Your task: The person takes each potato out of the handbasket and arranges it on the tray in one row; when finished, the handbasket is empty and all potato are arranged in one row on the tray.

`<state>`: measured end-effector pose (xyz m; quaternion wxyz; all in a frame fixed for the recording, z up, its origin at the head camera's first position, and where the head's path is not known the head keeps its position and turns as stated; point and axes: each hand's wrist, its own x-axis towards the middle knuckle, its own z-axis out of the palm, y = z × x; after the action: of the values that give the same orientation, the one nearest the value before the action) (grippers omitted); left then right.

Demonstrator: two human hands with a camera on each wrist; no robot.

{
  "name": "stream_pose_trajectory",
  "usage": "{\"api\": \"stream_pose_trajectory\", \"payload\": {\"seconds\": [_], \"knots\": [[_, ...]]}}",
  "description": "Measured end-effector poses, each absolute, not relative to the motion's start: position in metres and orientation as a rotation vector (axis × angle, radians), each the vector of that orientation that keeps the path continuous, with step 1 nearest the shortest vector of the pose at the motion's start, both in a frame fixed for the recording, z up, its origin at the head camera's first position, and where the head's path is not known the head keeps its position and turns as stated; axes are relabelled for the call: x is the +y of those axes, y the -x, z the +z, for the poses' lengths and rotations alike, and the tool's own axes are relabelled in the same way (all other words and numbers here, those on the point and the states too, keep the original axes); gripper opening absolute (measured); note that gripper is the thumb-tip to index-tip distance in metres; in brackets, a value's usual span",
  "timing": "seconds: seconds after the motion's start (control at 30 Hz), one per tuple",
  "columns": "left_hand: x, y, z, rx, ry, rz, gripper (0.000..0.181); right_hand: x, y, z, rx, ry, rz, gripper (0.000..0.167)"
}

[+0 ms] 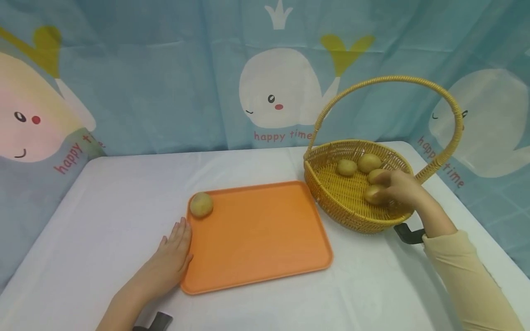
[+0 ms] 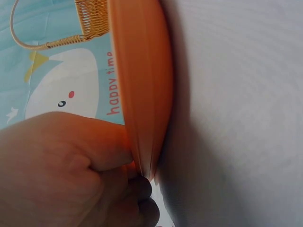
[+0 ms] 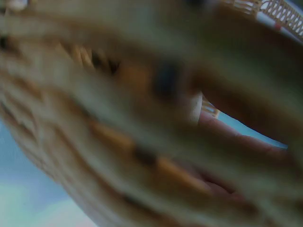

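My left hand rests along the left rim of the orange tray, fingers straight and touching it; in the left wrist view, the thumb meets the tray's edge. A round, yellow-brown potato lies in the tray's far left corner. Over at the right, my right hand reaches into the wicker basket and holds a potato with bent fingers. Several other potatoes lie in the basket, one partly hidden by the fingers. Blurred basket weave covers most of the right wrist view.
The basket's tall arched handle rises above it. A white cloth covers the table. Behind hangs a blue curtain printed with whales. Dark wrist mounts show below both hands.
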<state>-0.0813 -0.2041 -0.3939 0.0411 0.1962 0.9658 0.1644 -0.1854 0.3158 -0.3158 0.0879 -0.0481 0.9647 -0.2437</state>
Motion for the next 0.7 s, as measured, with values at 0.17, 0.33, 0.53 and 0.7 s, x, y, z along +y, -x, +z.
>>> {"api": "stream_pose_trajectory", "payload": {"seconds": [0.17, 0.33, 0.53, 0.7], "knots": [[-0.204, 0.081, -0.394, 2.95, -0.593, 0.503, 0.064, 0.314, 0.185, -0.32, 2.903, 0.187, -0.717, 0.057], [-0.204, 0.081, -0.393, 2.945, -0.581, 0.51, 0.065, 0.311, 0.186, -0.324, 2.918, 0.27, -0.756, 0.047], [-0.204, 0.081, -0.393, 2.949, -0.576, 0.502, 0.065, 0.311, 0.188, -0.329, 2.861, 0.333, -0.842, 0.05], [-0.204, 0.082, -0.394, 2.957, -0.592, 0.504, 0.064, 0.311, 0.189, -0.333, 2.831, 0.334, -0.866, 0.043]]}}
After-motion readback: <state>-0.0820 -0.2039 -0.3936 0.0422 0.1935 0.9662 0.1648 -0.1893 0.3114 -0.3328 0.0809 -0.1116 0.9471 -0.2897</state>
